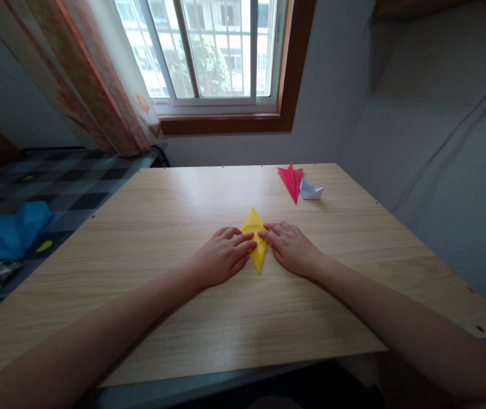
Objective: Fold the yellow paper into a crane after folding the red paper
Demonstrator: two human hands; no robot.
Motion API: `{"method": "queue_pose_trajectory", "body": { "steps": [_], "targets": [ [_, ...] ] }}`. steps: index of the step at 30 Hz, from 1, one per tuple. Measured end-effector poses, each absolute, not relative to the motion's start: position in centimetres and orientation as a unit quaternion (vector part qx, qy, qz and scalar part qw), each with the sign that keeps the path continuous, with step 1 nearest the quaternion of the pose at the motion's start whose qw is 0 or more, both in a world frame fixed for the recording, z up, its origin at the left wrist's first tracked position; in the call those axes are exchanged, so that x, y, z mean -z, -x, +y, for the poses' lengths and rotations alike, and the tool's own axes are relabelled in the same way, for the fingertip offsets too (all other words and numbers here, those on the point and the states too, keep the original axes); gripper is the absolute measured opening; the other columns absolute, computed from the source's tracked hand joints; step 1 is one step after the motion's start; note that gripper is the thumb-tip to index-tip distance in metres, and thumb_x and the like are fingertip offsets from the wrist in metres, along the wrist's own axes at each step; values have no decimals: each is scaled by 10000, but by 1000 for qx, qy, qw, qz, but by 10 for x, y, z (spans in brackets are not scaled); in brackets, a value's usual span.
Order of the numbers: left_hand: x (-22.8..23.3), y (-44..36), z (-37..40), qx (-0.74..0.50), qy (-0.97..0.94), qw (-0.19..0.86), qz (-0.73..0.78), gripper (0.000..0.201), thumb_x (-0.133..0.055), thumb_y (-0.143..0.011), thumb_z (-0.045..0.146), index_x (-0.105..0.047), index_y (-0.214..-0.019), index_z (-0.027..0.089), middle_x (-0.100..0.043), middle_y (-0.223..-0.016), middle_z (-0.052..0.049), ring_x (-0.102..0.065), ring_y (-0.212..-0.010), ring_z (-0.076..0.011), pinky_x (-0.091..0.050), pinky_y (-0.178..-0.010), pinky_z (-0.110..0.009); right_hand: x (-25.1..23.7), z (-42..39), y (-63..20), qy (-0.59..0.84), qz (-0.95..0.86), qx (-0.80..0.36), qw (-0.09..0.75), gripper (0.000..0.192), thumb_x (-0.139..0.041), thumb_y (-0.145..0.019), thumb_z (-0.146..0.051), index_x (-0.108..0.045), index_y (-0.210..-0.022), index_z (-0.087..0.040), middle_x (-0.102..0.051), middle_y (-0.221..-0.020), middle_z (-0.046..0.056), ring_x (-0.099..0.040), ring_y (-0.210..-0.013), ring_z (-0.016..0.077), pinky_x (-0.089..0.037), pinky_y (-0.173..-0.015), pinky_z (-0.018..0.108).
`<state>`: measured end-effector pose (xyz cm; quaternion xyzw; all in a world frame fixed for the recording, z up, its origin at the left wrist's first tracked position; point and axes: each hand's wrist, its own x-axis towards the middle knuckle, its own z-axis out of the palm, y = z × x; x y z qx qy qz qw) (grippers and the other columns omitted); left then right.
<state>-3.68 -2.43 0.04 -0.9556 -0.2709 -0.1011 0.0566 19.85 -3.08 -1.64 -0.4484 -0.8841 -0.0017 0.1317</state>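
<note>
A yellow sheet of paper, folded into a diamond shape, lies flat on the wooden table. One tip points toward the window and the other toward me. My left hand rests on the paper's left side with its fingers stretched across it. From the right, my right hand presses on the opposite side, fingers extended and slightly apart. Creases run across the paper between the fingertips. Parts of both side corners are hidden under the fingers.
Near the table's far right corner lie a red paper plane and a white paper boat, close together. To the left, blue folded paper sits on a checked bedspread. A window and a curtain stand beyond.
</note>
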Motion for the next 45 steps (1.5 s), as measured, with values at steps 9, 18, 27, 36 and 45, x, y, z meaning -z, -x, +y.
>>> {"method": "queue_pose_trajectory", "body": {
  "steps": [9, 18, 27, 36, 45],
  "targets": [
    [-1, 37, -24, 98, 955, 56, -273, 337, -429, -994, 297, -585, -1275, 195, -611, -1335, -75, -517, -1125, -263, -404, -1030, -449, 14, -30, -198, 448, -885, -6, 131, 377, -455, -968, -173, -589, -1319, -150, -555, -1394, 150, -501, -1251, 274, -395, -1069, 437],
    [-1, 37, -24, 105, 955, 57, -272, 342, -425, -998, 303, -609, -1262, 187, -620, -1331, -88, -526, -1108, -270, -417, -1014, -465, 14, -29, -198, 444, -883, -17, 152, 311, -472, -929, -117, -640, -1191, -109, -583, -1348, 168, -538, -1219, 256, -442, -1041, 404],
    [-1, 37, -24, 110, 954, 49, -273, 335, -433, -996, 300, -613, -1258, 194, -622, -1325, -93, -536, -1109, -260, -418, -1022, -460, 12, -28, -198, 457, -871, -28, 175, 283, -469, -916, -86, -635, -1144, -101, -614, -1254, 164, -568, -1187, 229, -472, -1016, 351],
    [-1, 37, -24, 109, 954, 51, -273, 335, -430, -995, 292, -615, -1255, 191, -617, -1333, -102, -540, -1113, -260, -420, -1030, -470, 9, -28, -199, 472, -867, -35, 155, 265, -478, -912, -84, -669, -1092, -119, -644, -1208, 140, -605, -1139, 212, -469, -1007, 313],
    [0, 38, -24, 108, 955, 54, -272, 335, -437, -995, 297, -602, -1264, 186, -615, -1336, -92, -536, -1120, -265, -413, -1032, -461, 9, -25, -202, 482, -859, -47, 166, 265, -465, -923, -104, -673, -1086, -128, -667, -1176, 124, -625, -1116, 203, -472, -986, 296]
  ]
}}
